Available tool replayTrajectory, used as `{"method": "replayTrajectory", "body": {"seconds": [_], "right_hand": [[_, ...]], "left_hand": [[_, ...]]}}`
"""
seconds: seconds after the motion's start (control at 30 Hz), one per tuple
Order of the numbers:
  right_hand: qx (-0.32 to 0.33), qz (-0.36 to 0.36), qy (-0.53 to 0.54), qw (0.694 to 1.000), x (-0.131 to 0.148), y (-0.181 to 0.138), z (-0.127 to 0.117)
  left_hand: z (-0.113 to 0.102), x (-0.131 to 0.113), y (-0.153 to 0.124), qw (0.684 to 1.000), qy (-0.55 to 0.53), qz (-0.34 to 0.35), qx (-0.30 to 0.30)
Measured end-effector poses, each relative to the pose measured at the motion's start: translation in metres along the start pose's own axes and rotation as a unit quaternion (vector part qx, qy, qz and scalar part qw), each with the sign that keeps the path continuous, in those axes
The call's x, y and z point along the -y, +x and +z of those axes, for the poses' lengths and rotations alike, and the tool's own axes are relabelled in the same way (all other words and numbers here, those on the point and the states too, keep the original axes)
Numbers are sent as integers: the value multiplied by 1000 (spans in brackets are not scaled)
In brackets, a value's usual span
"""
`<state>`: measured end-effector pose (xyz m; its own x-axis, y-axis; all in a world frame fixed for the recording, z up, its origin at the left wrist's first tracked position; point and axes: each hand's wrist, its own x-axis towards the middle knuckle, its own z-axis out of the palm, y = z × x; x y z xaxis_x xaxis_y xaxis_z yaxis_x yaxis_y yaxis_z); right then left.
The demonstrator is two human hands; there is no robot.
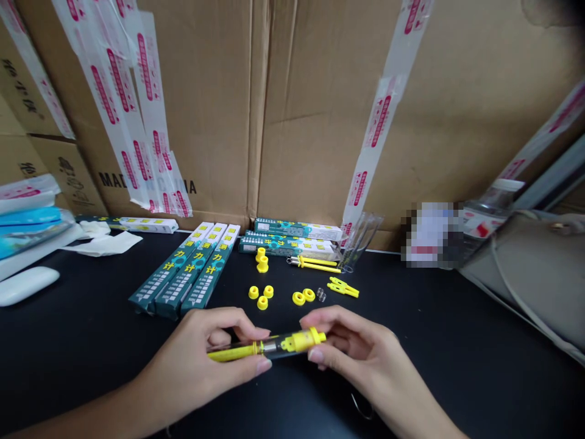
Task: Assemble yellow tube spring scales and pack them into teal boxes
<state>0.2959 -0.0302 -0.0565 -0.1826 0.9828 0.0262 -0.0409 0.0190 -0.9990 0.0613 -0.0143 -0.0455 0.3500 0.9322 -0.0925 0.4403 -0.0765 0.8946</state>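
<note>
My left hand (208, 353) and my right hand (361, 356) together hold a clear tube with yellow inner parts (269, 346), lying level just above the black table (457, 341). The left fingers pinch the tube's left half. The right fingers close on the yellow cap at its right end. Behind the hands lie small yellow caps (261, 295), two yellow rings (303, 296), a yellow forked piece (343, 287) and a yellow rod with a spring (315, 263).
Three green long boxes (187, 271) lie side by side at centre left, more of them (292, 238) stacked against the cardboard cartons (320, 110). A white oval object (25, 285) and packets sit at left. A beige bag (525, 274) and a bottle (493, 210) stand at right.
</note>
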Motion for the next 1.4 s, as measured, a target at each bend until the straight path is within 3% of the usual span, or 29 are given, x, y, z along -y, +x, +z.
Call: {"method": "replayTrajectory", "body": {"seconds": [0.13, 0.4, 0.73, 1.13, 1.4], "right_hand": [[9, 24, 11, 1000, -2, 1, 0], [24, -5, 37, 999, 6, 0, -4], [18, 7, 48, 999, 7, 2, -7], [13, 58, 26, 998, 6, 2, -5], [-3, 39, 55, 998, 4, 3, -3]], "left_hand": [[1, 1, 2, 999, 15, 21, -19], [-2, -3, 4, 999, -35, -18, 7], [0, 4, 3, 997, -67, 14, -22], [1, 2, -6, 975, 80, 187, -88], [1, 3, -3, 980, 112, 150, -67]]}}
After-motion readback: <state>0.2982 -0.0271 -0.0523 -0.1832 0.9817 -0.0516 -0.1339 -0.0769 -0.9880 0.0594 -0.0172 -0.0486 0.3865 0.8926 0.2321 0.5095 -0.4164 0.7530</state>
